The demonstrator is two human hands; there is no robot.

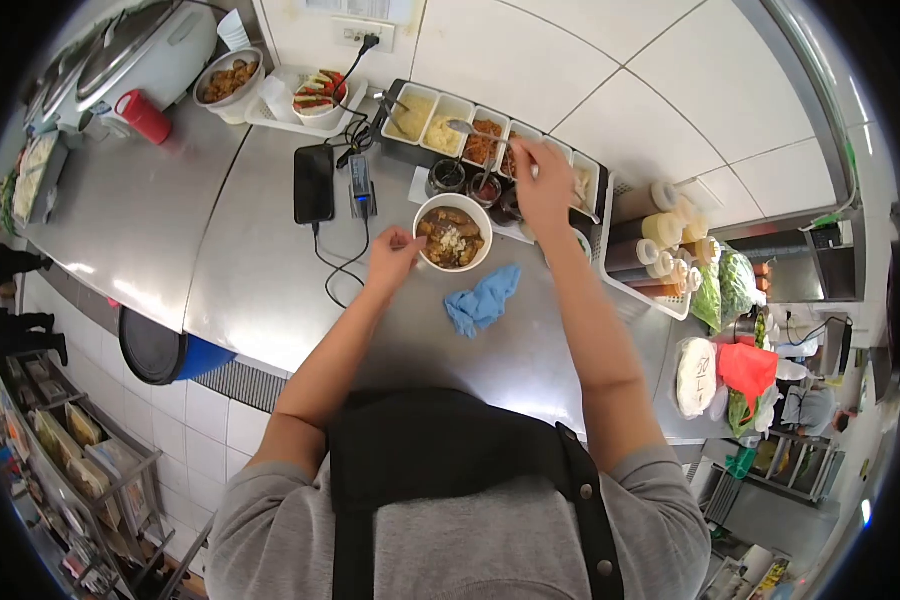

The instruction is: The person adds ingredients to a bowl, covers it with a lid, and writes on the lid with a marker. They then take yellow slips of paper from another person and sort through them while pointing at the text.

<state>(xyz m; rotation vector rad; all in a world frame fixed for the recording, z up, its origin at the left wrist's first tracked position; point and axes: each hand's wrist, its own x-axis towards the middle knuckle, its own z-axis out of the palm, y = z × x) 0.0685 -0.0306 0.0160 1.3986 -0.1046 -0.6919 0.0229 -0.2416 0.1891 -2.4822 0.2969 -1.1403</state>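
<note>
A white bowl (417,212) stands on the steel counter, holding brown stewed pieces in sauce with pale chopped bits on top. At its left rim, my left hand (394,262) is closed, with thumb and fingers pinching the edge. My right hand (542,188) is raised over the row of topping containers (410,118), closed around the handle of a metal spoon (461,127). The spoon's head hangs above the containers of pale and orange shredded toppings. Just behind the bowl are small dark jars (446,177) with spoons in them. A crumpled blue cloth (483,300) lies in front of the bowl.
A phone (314,184) and a power bank (361,180) with cables lie left of the bowl. Squeeze bottles (662,230) fill a white basket at right, near bagged greens (736,285). Further left are a red cup (143,117), a bowl of food (232,82) and a rice cooker (150,55).
</note>
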